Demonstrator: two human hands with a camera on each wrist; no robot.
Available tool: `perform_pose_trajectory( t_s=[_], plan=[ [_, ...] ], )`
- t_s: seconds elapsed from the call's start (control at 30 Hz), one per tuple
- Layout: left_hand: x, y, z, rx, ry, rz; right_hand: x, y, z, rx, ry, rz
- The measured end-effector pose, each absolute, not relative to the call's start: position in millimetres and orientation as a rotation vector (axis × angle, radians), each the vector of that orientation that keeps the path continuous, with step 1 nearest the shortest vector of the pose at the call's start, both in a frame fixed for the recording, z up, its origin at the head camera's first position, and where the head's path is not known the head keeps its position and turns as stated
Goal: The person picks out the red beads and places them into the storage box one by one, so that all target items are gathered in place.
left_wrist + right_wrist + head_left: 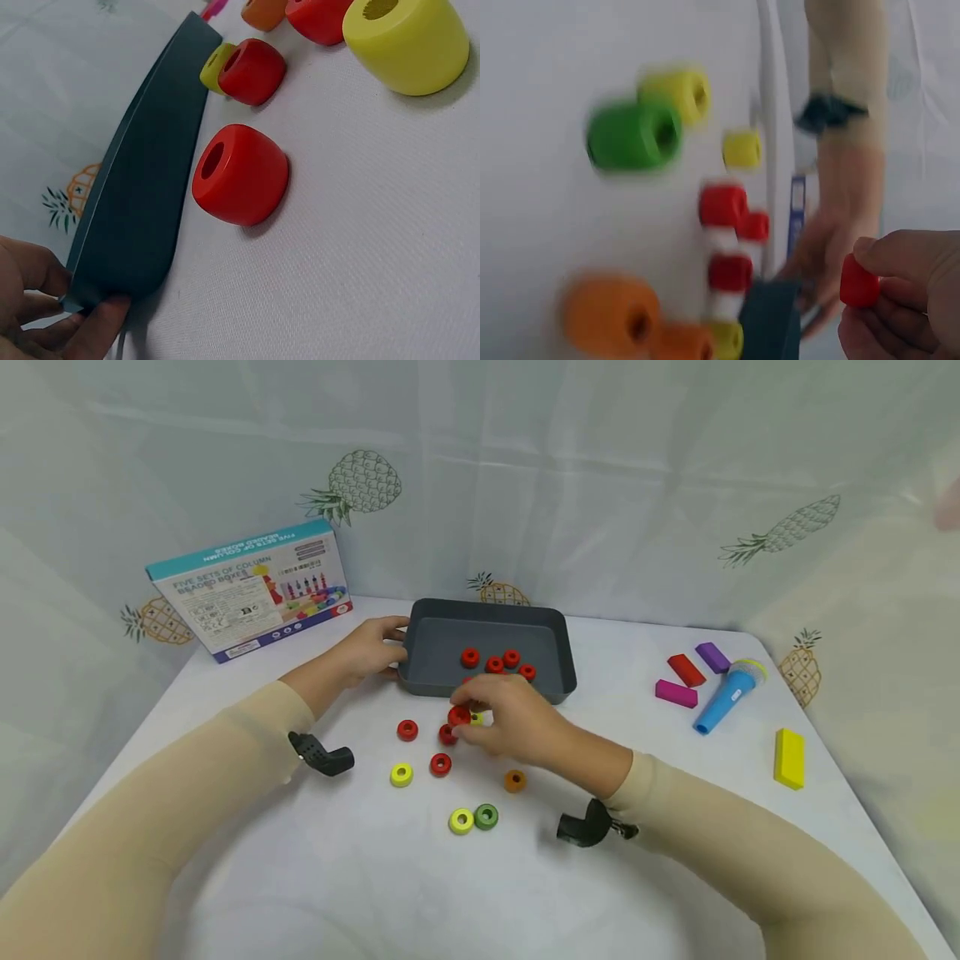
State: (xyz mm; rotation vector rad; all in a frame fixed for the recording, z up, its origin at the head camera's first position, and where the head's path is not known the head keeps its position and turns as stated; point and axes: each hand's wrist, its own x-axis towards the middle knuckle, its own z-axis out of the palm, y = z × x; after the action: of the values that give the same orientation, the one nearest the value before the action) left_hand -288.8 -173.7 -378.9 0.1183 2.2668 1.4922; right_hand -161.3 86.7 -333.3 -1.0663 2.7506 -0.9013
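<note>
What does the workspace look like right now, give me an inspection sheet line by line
Surface: white cloth-covered table.
Job's things: dark tray holds several red beads; loose red, yellow, green and orange beads lie in front of it.
Clutter: toy box, blue toy microphone, red, purple and pink blocks, yellow block.
Grippers: left hand holds the tray's corner; right hand pinches a red bead.
Cables: nothing seen.
Surroundings: pineapple-print curtain behind.

A red bead (459,716) sits pinched just before the grey tray (557,635), which holds more red beads.
</note>
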Motion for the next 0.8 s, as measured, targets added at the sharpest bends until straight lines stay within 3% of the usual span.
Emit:
perform_pose_trajectory(
  t_s=[0.4, 0.8],
  plan=[
    [-285.9, -175.5, -381.5, 0.115, 2.278, 1.498, -279.7, 112.1, -357.7, -0.753, 2.974, -0.768],
    [-286.1, -173.5, -378.3, 0.114, 2.267, 1.505, -305.0, 114.2, -366.6, -0.659, 2.963, -0.672]
  ],
)
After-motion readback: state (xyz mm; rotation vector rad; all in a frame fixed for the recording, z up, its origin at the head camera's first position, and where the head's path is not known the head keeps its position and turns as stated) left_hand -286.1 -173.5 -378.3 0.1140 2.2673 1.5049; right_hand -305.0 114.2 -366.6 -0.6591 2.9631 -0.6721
